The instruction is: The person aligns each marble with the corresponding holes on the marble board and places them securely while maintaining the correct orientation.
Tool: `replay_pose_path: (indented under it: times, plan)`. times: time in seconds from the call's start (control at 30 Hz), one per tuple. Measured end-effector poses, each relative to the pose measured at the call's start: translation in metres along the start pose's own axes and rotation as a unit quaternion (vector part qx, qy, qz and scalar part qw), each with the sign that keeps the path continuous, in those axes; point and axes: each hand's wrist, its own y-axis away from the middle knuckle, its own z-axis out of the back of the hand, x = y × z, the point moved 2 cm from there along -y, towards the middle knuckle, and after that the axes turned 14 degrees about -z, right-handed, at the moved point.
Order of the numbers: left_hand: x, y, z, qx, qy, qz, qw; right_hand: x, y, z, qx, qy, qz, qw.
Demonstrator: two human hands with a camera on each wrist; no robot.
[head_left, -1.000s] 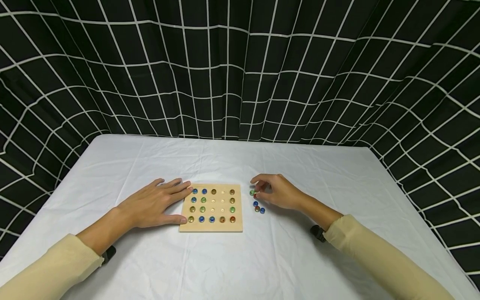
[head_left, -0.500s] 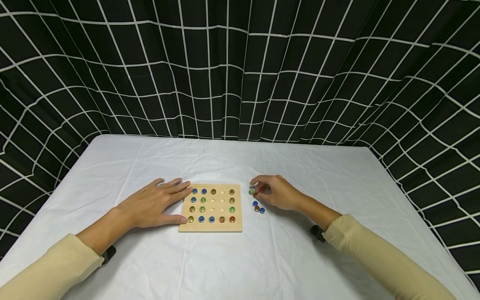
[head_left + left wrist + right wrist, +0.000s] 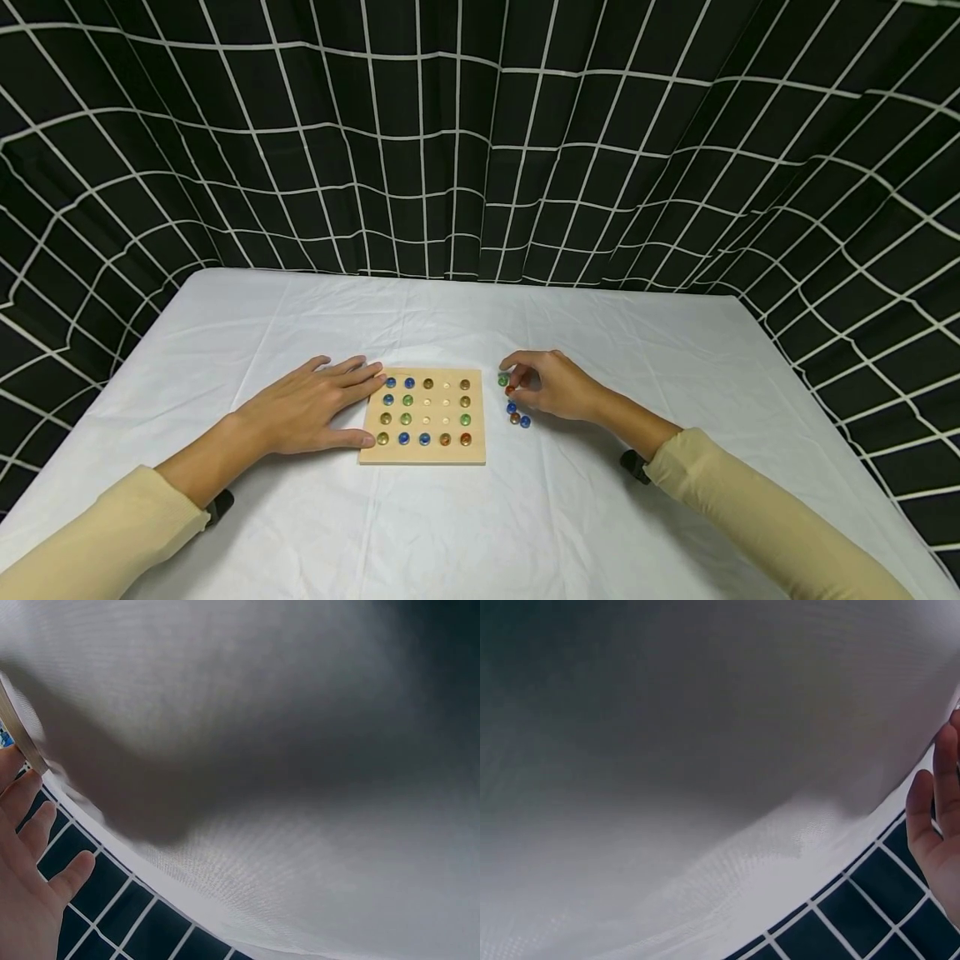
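Note:
A flat wooden board lies on the white cloth, with blue, green, amber and red glass marbles in rows of hollows. Bare pale hollows show toward its middle and right. My left hand rests at the board's left side, fingers spread, fingertips and thumb on its edge; the left wrist view catches only part of that hand. To the right of the board, my right hand has its thumb and fingertips at a red marble, pinching it. A green marble sits by the index fingertip. In the right wrist view, fingers show at the edge.
Below the right hand, a blue marble, a brownish-red marble and another blue marble lie close together on the cloth. A black curtain with white grid lines surrounds the table's back and sides.
The green marble has shifted slightly away, toward the back of the table. Small finger movement shows in the right hand at the red marble. The left hand and board stay in place.

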Motion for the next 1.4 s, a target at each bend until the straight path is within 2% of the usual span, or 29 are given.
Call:
replay_pose_path:
  times: [0.3, 0.67, 0.87, 1.2, 1.4]
  plan:
    - [0.0, -0.001, 0.0, 0.002, 0.0, 0.002, 1.0, 0.002, 0.0, -0.001, -0.002, 0.012, -0.002, 0.9999]
    - [-0.001, 0.0, 0.0, 0.001, 0.002, 0.003, 1.0, 0.008, 0.0, 0.006, -0.014, -0.013, 0.006, 0.9998]
    - [-0.001, 0.001, -0.001, 0.0, 0.003, 0.004, 1.0, 0.019, -0.002, 0.004, -0.011, -0.03, 0.011, 0.9994]
    - [-0.001, 0.0, -0.001, 0.004, -0.002, 0.003, 1.0, 0.044, -0.002, -0.01, -0.007, -0.013, 0.041, 0.999]
    - [-0.001, 0.0, 0.0, 0.004, -0.002, 0.003, 1.0, 0.057, -0.003, -0.02, 0.0, -0.022, 0.051, 0.9985]
